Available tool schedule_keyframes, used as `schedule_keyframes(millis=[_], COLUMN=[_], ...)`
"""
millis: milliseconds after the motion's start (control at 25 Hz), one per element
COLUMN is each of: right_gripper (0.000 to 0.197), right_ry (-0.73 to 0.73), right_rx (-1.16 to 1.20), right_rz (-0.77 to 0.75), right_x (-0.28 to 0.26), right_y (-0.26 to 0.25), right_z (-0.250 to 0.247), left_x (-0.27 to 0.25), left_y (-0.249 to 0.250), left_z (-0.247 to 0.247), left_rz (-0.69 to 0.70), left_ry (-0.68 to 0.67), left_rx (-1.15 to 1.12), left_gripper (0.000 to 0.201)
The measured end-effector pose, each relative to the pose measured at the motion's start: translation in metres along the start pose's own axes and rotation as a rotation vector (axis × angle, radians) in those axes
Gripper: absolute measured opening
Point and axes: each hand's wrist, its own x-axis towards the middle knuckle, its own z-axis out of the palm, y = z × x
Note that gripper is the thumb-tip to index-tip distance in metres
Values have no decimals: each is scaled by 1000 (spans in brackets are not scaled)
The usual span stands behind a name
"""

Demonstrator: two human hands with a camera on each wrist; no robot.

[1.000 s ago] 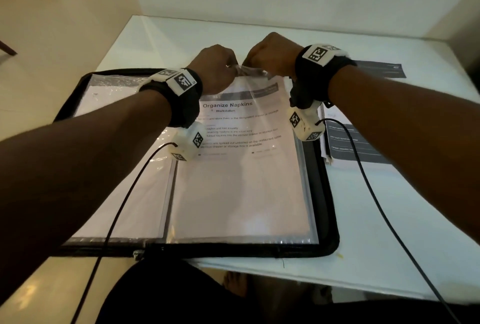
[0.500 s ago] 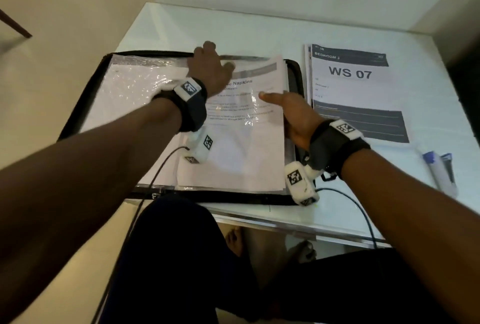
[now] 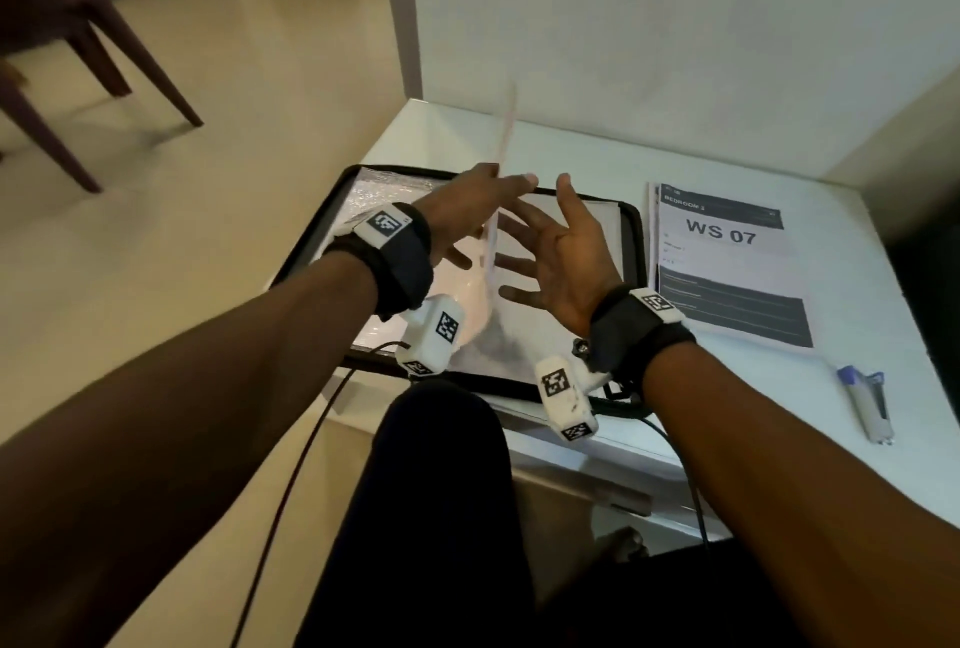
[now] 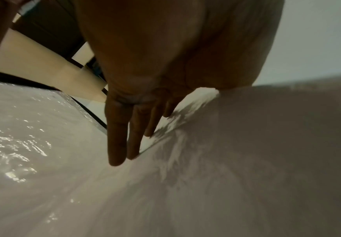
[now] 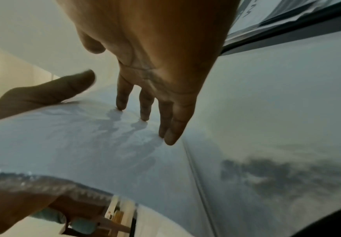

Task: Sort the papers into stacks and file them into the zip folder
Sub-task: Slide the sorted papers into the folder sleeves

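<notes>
I look down over two bare forearms, each with a black wrist strap carrying a white marker block. A black zip folder [image 3: 635, 252] lies open on the white worktop [image 3: 571, 148] in front of me. One clear plastic sleeve [image 3: 501, 164] with a sheet inside stands on edge between my hands, seen almost edge-on and blurred.

My left hand [image 3: 470, 210] is on the left side of the sleeve, its grip spread, fingers [image 4: 117, 136] straight and close together, lying flat against the plastic. My right hand [image 3: 558, 252] is on the right side, palm turned toward the sleeve, its grip also spread. From the right wrist camera, the straight fingertips [image 5: 145, 115] touch the shiny surface and the thumb stands apart. Neither hand pinches the sleeve.

Another glossy sleeve [image 3: 384, 190] lies flat on the folder's left half, catching the light. More pale pages lie on the right half under my right hand.

To the right of the folder, just beside it, a stack of papers [image 3: 727, 268] rests on the worktop. Its top sheet reads "WS 07" under a dark header and has a dark band across its lower part. Further right, apart from the stack, lies a stapler [image 3: 867, 400] with a blue end.

A dark wooden chair [image 3: 78, 49] stands on the pale floor at the far left.
</notes>
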Motion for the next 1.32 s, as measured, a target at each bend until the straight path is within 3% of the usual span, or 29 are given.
schedule_keyframes(millis=[120, 280, 520, 640, 760, 840, 960, 1080, 1120, 1200, 1320], right_gripper=[79, 85, 86, 78, 71, 69, 70, 71, 72, 73, 74], right_ry=[-9, -50, -76, -31, 23, 31, 11, 15, 49, 6, -23], right_rx=[-81, -253, -603, -639, -587, -561, -548, -562, -495, -513, -540], right_rz=[9, 60, 191, 190, 184, 190, 207, 196, 157, 178, 202], right_x=[12, 40, 88, 103, 115, 119, 120, 119, 88, 90, 85], right_y=[-8, -5, 20, 29, 34, 35, 40, 32, 16, 19, 25], right_z=[38, 86, 128, 126, 118, 113, 113, 117, 78, 82, 89], left_x=[-16, -27, -22, -8, 5, 14, 18, 12, 15, 6, -1], left_y=[-9, -43, -120, -167, -192, -198, -201, -190, -156, -159, -176], left_z=[-44, -107, -151, -161, -165, -162, -158, -159, -127, -135, -138], left_rz=[-9, -37, -135, -152, -80, -56, -127, -182, -161, -228, -393], left_ry=[89, 202, 363, 381, 423, 426, 398, 351, 260, 225, 194], left_rx=[-40, -126, 49, 255, 434, 559, 644, 663, 742, 773, 941], left_gripper=[44, 49, 50, 56, 45, 37, 34, 58, 70, 86, 81])
